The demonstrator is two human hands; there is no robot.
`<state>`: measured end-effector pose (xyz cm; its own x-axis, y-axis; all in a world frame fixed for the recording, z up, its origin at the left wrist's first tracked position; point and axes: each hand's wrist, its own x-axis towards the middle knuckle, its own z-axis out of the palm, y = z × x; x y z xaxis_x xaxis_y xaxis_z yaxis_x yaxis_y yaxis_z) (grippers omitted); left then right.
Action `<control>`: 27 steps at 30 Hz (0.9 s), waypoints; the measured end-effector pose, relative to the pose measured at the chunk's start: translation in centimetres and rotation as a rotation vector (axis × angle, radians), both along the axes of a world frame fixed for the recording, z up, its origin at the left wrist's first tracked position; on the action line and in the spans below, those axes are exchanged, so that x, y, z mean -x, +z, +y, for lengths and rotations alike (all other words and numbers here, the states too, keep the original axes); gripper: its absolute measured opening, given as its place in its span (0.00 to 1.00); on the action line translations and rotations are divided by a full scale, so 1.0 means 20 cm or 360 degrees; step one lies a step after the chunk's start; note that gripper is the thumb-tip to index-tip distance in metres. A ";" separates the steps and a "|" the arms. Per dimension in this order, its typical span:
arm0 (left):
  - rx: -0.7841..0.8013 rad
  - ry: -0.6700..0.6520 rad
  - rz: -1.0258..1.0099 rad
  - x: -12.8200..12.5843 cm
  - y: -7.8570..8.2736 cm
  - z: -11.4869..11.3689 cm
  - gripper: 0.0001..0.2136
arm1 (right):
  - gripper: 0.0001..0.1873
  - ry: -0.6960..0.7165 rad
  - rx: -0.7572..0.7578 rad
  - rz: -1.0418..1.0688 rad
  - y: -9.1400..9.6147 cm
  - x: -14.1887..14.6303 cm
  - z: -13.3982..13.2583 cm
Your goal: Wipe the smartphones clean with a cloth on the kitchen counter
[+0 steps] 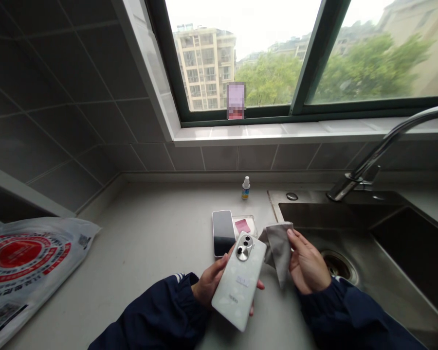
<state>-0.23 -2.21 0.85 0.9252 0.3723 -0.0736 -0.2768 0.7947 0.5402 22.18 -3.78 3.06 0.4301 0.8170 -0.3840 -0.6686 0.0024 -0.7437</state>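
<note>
My left hand [211, 279] grips a white smartphone [239, 284] from behind and below, its back facing up with a round camera module near the top. My right hand [306, 262] pinches a grey cloth [278, 250], which hangs close beside the phone without visibly touching it. Behind the held phone, a second phone [223, 233] lies with its dark screen up, its lower corner hidden by the first. A clear plastic case [245, 225] holding a pink slip sits to its right. A small spray bottle [246, 188] stands further back.
The pale countertop [113, 277] runs left to a printed plastic bag [22, 262] with a red design. On the right are a stainless steel sink [314, 197] and a curved chrome faucet [383, 150]. Grey wall tiles [76, 97] and a window [241, 58] lie beyond.
</note>
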 end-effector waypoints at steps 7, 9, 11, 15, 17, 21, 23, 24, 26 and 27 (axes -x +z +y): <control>0.0008 0.0015 -0.0034 -0.01 0.01 0.00 0.35 | 0.09 0.0093 0.0022 0.0071 -0.01 0.00 0.00; 0.0016 0.0012 -0.0046 -0.01 0.02 0.01 0.34 | 0.09 0.0092 0.0020 0.0064 -0.02 -0.01 0.00; 0.0011 0.0009 -0.0062 -0.01 0.02 0.01 0.34 | 0.10 0.0096 0.0021 0.0041 -0.03 -0.02 0.01; -0.0017 0.0031 -0.0085 -0.01 0.04 0.00 0.38 | 0.11 0.0029 0.0009 -0.0082 -0.03 -0.05 0.02; -0.0013 0.0030 -0.0087 -0.02 0.04 0.00 0.40 | 0.12 -0.0057 -0.0050 -0.0193 -0.02 -0.06 0.02; 0.0004 0.0045 -0.0084 -0.02 0.06 -0.01 0.39 | 0.19 -0.0198 -0.0158 -0.0492 -0.02 0.00 -0.05; 0.0031 0.0069 -0.0092 -0.01 0.05 -0.01 0.37 | 0.17 0.0141 -0.0295 -0.1110 -0.03 0.06 -0.10; 0.0054 0.0077 -0.0090 -0.01 0.05 0.00 0.36 | 0.18 0.0546 -0.0521 -0.1561 -0.03 0.09 -0.12; 0.0095 0.0114 -0.0084 -0.01 0.03 0.00 0.33 | 0.22 0.1037 -0.1031 -0.2260 -0.03 0.13 -0.16; 0.0111 0.0143 -0.0085 -0.01 0.03 0.01 0.32 | 0.23 0.1086 -0.1161 -0.2498 -0.04 0.14 -0.16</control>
<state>-0.10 -2.09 1.42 0.8916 0.4496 -0.0536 -0.3755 0.8005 0.4672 19.36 -7.08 2.34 -0.4328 0.7796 0.4526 0.5208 0.6261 -0.5804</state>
